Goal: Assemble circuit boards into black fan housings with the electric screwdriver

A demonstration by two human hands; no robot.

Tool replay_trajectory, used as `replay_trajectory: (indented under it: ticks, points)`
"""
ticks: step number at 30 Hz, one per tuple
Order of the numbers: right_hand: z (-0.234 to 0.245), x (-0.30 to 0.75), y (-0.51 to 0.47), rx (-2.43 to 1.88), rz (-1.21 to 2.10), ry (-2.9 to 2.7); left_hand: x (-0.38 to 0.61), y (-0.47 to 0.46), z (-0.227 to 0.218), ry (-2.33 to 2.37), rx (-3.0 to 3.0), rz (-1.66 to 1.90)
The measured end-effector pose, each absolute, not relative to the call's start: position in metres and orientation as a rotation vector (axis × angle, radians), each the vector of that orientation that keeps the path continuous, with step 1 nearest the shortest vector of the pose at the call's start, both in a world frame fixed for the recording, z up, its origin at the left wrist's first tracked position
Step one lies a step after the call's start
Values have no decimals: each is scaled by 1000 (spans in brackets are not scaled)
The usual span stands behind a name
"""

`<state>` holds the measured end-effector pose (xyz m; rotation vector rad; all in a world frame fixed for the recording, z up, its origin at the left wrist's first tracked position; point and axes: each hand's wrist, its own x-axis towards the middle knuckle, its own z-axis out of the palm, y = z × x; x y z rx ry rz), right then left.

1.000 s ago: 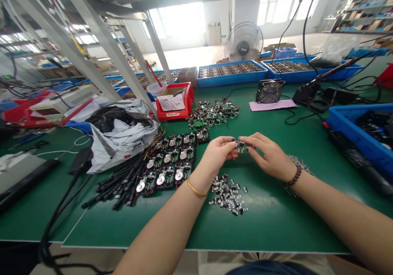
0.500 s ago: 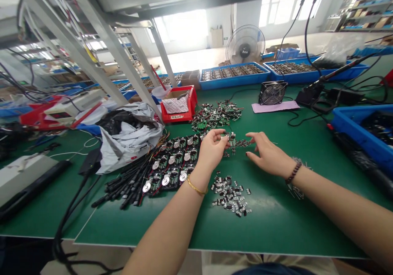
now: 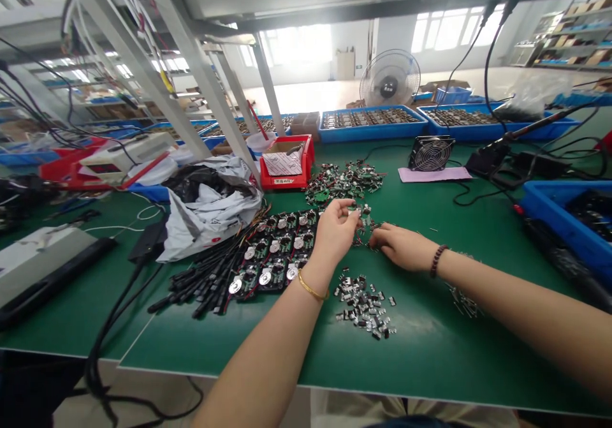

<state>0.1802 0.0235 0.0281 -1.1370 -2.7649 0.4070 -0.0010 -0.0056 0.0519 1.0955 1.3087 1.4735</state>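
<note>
- I see the left hand (image 3: 336,231) raised just above the tabletop (image 3: 430,358), its fingers (image 3: 351,211) pinched narrow at a small component with thin leads (image 3: 366,217). I cannot tell whether they grip it.
- The right hand (image 3: 400,247) lies low with its fingers (image 3: 377,240) loosely open, touching the edge of a small scatter of parts (image 3: 363,236) mid-tabletop, right beside that component.
- As I judge it, the step in hand is fine picking among these parts. The thin leads call for a narrow, careful pinch.
- Just behind the hands sits a heap of green circuit boards (image 3: 344,184).
- To the left lie rows of wired boards with silver discs (image 3: 275,252), their black cables (image 3: 210,284) fanned out.
- Nearer me is a pile of small black-and-silver components (image 3: 364,303).
- The red tray (image 3: 287,182) holds a cardboard box with printed paper.
- Two blue trays (image 3: 373,136) (image 3: 497,122) at the far edge hold rows of dark parts.
- A third blue tray (image 3: 549,214), at the right, holds dark parts too.
</note>
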Motion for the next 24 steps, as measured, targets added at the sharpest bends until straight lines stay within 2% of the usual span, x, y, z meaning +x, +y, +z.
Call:
replay_trajectory:
  ticks: [11, 20, 24]
  points:
    - [17, 169, 20, -1308, 461, -2638, 1, -13, 55, 1360, 1183, 1472]
    - [41, 216, 12, -1095, 594, -2380, 6, -13, 47, 1315, 1230, 1397]
    - [49, 218, -2, -915, 514, -2170, 17, -21, 42, 1281, 1290, 1338]
